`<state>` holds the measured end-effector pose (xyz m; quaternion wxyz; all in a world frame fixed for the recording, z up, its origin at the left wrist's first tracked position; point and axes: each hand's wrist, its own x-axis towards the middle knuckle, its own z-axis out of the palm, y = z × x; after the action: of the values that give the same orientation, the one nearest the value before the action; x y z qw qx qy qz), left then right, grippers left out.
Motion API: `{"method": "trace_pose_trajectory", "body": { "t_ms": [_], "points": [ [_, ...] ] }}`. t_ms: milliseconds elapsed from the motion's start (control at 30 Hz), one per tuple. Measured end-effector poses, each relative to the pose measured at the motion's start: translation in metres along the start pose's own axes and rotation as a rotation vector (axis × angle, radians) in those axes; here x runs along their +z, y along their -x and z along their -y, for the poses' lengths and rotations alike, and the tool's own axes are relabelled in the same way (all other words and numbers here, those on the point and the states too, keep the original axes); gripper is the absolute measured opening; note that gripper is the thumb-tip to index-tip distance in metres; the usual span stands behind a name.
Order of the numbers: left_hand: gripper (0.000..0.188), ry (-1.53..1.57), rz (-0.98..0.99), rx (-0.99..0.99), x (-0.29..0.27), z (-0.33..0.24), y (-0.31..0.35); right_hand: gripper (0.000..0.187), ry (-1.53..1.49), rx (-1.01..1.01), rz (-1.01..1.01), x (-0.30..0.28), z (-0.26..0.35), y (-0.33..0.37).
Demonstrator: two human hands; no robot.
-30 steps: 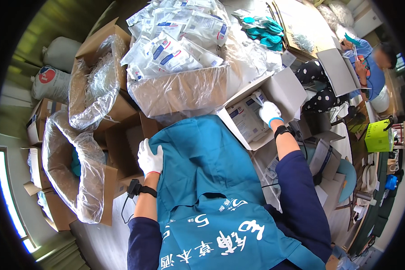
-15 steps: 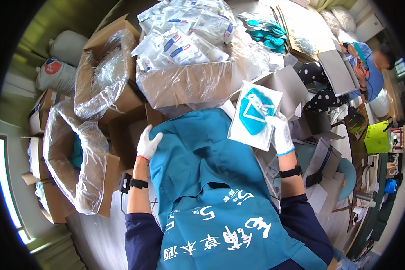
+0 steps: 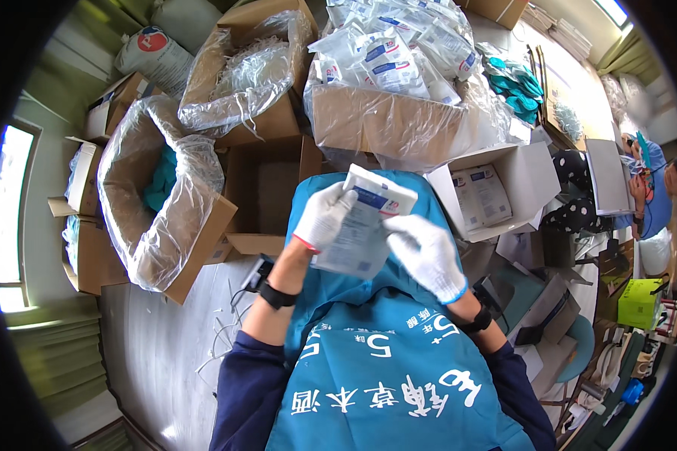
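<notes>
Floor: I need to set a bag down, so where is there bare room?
Bare: the pale floor between the green curtain and the left sleeve, except for white strips near that sleeve. Crowded: the box heaped with packets, and over the apron, where the left hand holds another packet.

A packet [image 3: 362, 229] is over the apron [image 3: 384, 308], between left hand [image 3: 326, 216] and right hand [image 3: 429, 255]. Beyond the apron's far edge, heaped packets [image 3: 395, 56] rise above the rear carton [image 3: 387, 128]. A box [image 3: 525, 180] by the far right corner holds more packets [image 3: 483, 197]; by the far left, an open carton [image 3: 263, 184], then a lined carton [image 3: 201, 252].
</notes>
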<state>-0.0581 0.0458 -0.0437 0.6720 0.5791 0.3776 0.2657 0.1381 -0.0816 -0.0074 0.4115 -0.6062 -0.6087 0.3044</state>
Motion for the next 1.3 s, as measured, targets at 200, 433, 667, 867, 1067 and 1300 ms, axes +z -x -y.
{"method": "trace_pose_trajectory", "body": {
  "t_ms": [200,433,667,867,1067,1300],
  "points": [
    [0.028,-0.458,0.432,-0.090,-0.006,-0.024,0.002,0.021,-0.085,0.039,-0.011,-0.013,-0.030,-0.015],
    [0.028,-0.513,0.296,-0.012,0.034,0.011,0.015,0.024,-0.077,0.291,0.058,-0.005,-0.045,0.010],
    [0.034,-0.646,0.089,0.008,0.047,0.009,0.038,0.022,-0.147,0.296,0.026,0.002,-0.047,0.020],
    [0.027,-0.557,0.165,-0.065,0.042,0.005,0.053,0.023,-0.060,0.138,0.000,0.005,-0.031,0.031],
    [0.017,-0.552,0.219,0.150,0.051,-0.008,0.063,0.033,0.082,-0.175,-0.016,-0.003,-0.030,0.027],
    [0.015,-0.721,0.208,0.195,0.057,-0.014,0.065,0.021,0.417,-0.438,-0.088,-0.008,-0.014,0.028]
  ]
}}
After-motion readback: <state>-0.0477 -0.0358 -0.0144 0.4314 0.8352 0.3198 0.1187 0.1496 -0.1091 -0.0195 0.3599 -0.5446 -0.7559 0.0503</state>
